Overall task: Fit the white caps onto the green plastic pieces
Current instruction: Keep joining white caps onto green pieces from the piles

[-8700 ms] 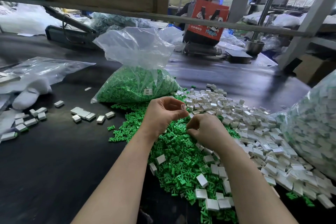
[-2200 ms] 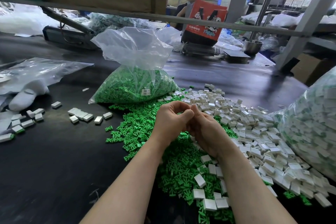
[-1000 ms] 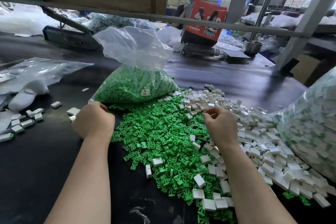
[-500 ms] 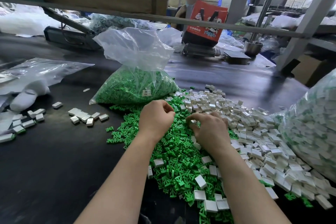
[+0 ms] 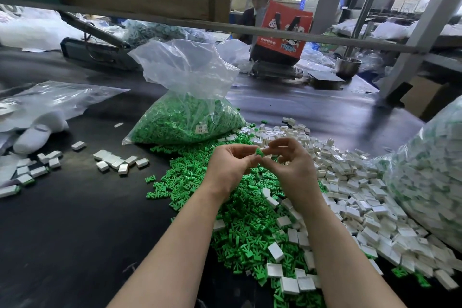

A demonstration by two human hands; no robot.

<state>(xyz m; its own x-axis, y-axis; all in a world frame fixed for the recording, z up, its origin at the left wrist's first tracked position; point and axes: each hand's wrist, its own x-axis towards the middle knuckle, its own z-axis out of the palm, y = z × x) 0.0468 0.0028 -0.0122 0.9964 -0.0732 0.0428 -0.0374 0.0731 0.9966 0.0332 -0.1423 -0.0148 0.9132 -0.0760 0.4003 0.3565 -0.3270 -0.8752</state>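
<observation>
My left hand point(image 5: 231, 169) and my right hand point(image 5: 292, 169) meet above the heap, fingertips together. A small green piece point(image 5: 259, 152) is pinched between them, my left thumb and forefinger on it. My right hand's fingers curl beside it; a white cap point(image 5: 269, 157) seems tucked under them, mostly hidden. Below lies a loose pile of green plastic pieces point(image 5: 240, 210). A pile of white caps point(image 5: 355, 190) spreads to its right.
A clear bag of green pieces point(image 5: 190, 117) stands behind the piles. Several capped pieces point(image 5: 120, 161) lie on the dark table point(image 5: 75, 232) at left, with more at the far left point(image 5: 27, 170). A large bag of finished parts point(image 5: 430, 165) bulges at right. A person sits behind a red box point(image 5: 282, 30).
Both hands have lifted off the pile and come together. The left one now holds a green piece up at fingertip height; half a second ago both were down among the loose parts.
</observation>
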